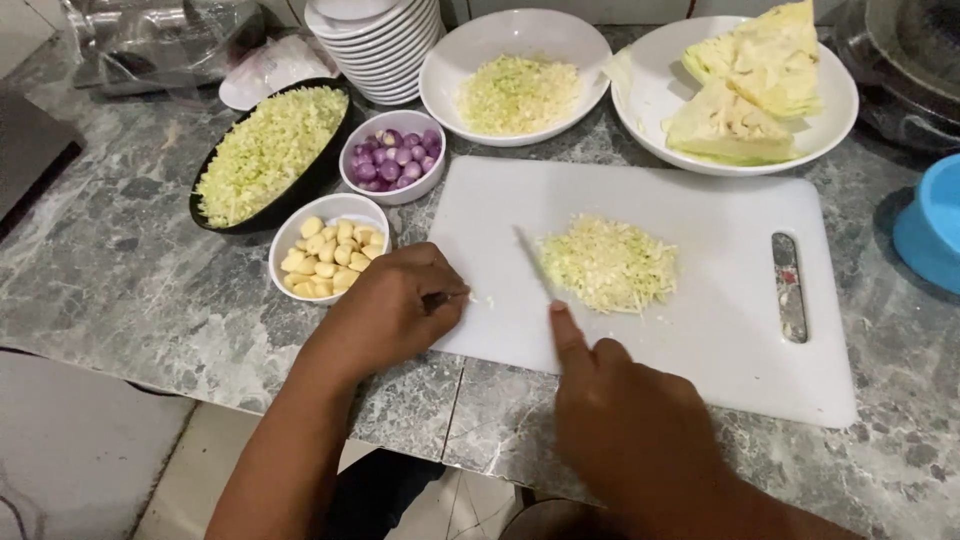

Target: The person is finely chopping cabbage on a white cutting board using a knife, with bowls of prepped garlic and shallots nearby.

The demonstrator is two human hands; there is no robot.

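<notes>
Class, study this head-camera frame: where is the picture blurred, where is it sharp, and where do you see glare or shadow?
Head view: the knife and the right hand are smeared by motion blur; the left hand is softer-edged too; the garlic bowl and shredded cabbage pile stay fairly sharp; the white cutting board looks bright, nearly washed out; lighting is soft, with faint shadows beside the bowls.
</notes>
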